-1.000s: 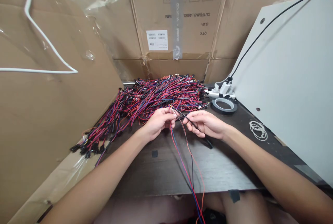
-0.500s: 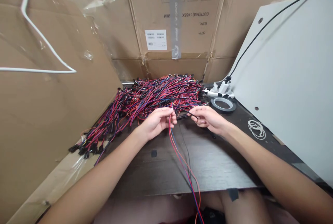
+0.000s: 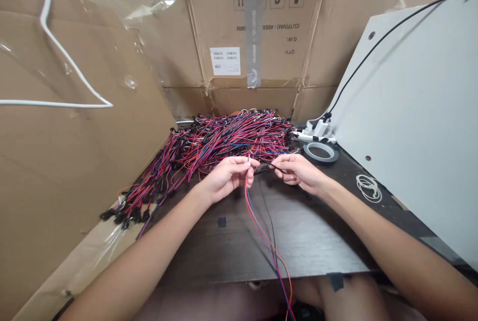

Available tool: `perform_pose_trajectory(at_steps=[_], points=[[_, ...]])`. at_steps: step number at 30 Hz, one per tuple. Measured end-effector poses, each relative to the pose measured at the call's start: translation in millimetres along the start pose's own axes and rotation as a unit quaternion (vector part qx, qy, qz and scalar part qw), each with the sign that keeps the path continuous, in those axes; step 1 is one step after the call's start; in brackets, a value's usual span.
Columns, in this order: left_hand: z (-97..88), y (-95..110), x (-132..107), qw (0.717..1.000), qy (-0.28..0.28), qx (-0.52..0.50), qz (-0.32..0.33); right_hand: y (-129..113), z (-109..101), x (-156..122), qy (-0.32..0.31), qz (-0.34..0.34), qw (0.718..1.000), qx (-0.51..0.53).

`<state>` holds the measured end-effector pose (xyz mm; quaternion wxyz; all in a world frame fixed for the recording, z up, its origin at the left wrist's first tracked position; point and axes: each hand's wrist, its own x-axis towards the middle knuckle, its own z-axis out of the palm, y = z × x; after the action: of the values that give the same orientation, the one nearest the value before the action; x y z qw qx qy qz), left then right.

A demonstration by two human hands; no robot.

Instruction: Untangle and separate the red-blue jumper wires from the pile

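Well, the thumb and first finger of the left hand (image 3: 228,176) pinched a few thin wires (image 3: 257,221), red, blue and orange, close to their tips. The other fingers curled loosely below. The right hand (image 3: 300,174) had its fingers pressed together on a black cord (image 3: 264,161), which reached across toward the left fingers. Whether the cord was joined to the wires was too small to tell.

The step in hand looked like holding the tips up and working on the cord beside them. The next move seemed to call for a firm left pinch and a soft, careful right one.

The hands were near each other but not touching, thumbs on top, wrists nearly straight. Both arms came in from the bottom corners and leaned toward the middle.

The wires hung down over the front edge of the bench (image 3: 190,256). Just behind the hands lay a big pile (image 3: 231,137) of more wires. A tape roll (image 3: 321,160) sat to its right, and a tall box (image 3: 224,27) stood at the back.
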<state>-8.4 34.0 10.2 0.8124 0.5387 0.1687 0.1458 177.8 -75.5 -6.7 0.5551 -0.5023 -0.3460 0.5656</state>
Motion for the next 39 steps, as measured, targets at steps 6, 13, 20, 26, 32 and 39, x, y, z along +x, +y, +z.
perform_pose_trajectory(at_steps=[6, 13, 20, 26, 32, 39], points=[[0.6, 2.7, -0.7, 1.0, 0.001, 0.013, 0.003, -0.3, -0.9, -0.9, -0.012, -0.002, 1.0, 0.001], [2.3, 1.6, 0.7, 0.993, 0.077, 0.092, -0.002, 1.9, -3.4, -0.6, -0.041, -0.006, 0.999, 0.004], [8.8, -3.5, 3.9, 0.963, 0.181, 0.189, 0.062, 0.8, 1.8, -5.4, -0.092, 0.018, 0.996, 0.001], [9.5, -2.8, 4.4, 0.96, 0.195, 0.189, 0.066, 0.7, 4.0, -7.1, -0.114, 0.023, 0.993, -0.005], [7.5, -1.2, 4.1, 0.974, 0.164, 0.142, 0.063, 0.4, 4.5, -6.6, -0.119, 0.019, 0.993, -0.013], [7.4, 2.8, 1.5, 0.989, 0.117, 0.081, 0.032, 1.9, 4.8, -6.1, -0.122, 0.021, 0.992, -0.024]])
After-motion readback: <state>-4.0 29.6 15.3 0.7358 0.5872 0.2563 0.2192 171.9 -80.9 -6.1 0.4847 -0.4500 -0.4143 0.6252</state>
